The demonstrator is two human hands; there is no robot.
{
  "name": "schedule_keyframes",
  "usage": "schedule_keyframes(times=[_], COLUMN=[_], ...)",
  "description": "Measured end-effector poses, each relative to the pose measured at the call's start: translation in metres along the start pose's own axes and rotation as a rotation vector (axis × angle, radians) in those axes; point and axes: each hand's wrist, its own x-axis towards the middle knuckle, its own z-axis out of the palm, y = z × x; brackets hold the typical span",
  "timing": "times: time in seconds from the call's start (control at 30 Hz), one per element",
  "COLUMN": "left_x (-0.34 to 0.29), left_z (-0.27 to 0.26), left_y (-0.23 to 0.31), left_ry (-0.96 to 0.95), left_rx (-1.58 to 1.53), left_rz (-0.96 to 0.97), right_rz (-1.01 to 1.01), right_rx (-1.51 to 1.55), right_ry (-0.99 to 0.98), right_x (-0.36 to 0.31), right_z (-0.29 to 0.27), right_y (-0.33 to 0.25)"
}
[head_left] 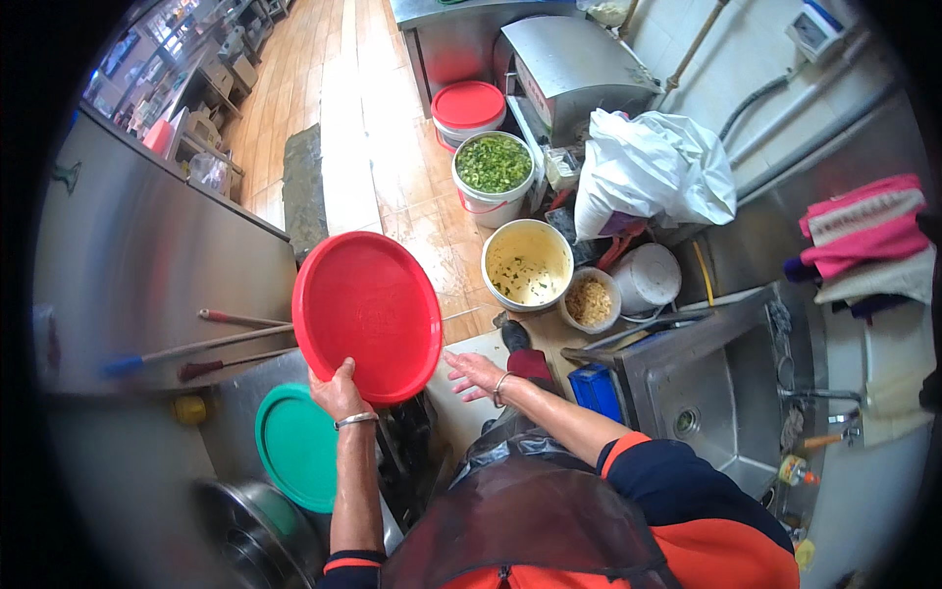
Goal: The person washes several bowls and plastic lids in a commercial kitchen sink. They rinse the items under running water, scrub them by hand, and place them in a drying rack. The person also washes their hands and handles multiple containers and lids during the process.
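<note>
A round red plastic lid is gripped at its near edge by my left hand, thumb on top. It is tilted, with its wide face toward me. My right hand is just right of the lid, apart from it, with its fingers spread and nothing in them. Ahead on the floor stands a white bucket with a few green scraps inside. Beyond it is a white bucket full of chopped greens. A small tub of pale chopped bits stands beside the near bucket.
A green lid and metal bowls lie at the left. Farther off stands a bucket with a red lid. At the right are a steel sink, a blue crate and a white sack. Long handles lean at the left.
</note>
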Motion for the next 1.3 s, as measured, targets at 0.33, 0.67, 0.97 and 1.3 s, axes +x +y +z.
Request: schedule_keyframes(times=[0.33,0.67,0.97,1.3], left_x=[0.051,-0.014,-0.086,-0.135], left_z=[0.101,-0.001,-0.081,-0.091], left_y=[-0.081,-0.104,-0.077,-0.069], left_ry=[-0.243,-0.069,0.228,0.235], left_rx=[-0.200,0.413,0.437,0.276], left_rz=[-0.664,-1.162,-1.273,-1.265], right_rz=[0.168,-0.159,-0.153,-0.017], right_rx=[0.658,0.585,0.783,0.806], right_ry=[0.119,0.511,0.750,0.908], right_x=[0.107,0.255,0.352,0.369], right_z=[-0.083,-0.248,-0.345,-0.343], right_y=[-0.070,-0.183,-0.230,-0.171])
